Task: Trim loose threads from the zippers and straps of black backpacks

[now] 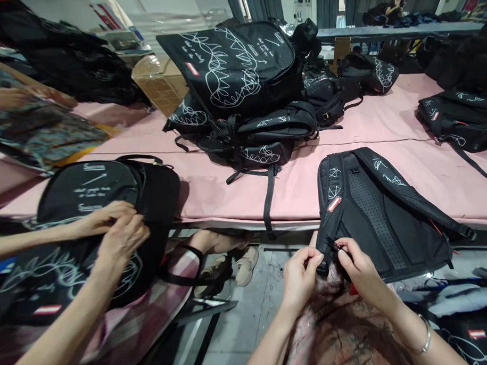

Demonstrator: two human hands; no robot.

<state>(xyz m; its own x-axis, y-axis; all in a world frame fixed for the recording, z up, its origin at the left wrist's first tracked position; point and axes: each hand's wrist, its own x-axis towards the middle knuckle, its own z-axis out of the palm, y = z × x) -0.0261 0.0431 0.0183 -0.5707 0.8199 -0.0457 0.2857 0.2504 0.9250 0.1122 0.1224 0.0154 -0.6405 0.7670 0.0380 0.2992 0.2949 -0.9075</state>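
A black backpack (372, 215) with white scribble prints lies back-panel up at the table's near edge, its lower end towards me. My left hand (302, 276) is closed in a pinch on the lower end of its left shoulder strap (329, 230). Close beside it, my right hand (358, 263) is closed, fingertips together at a small dark piece by the strap end. What exactly those fingers hold is too small to make out. A bit of red (353, 289) shows just below the right hand. On the strap sits a red and white label (334, 203).
At left, a co-worker's hands (123, 226) work on another black backpack (159, 191). Stacked backpacks (239, 71) stand mid-table on the pink cover (212, 197), a strap hanging over the edge. Another backpack (460, 116) lies at right. A cardboard box (160, 81) stands behind.
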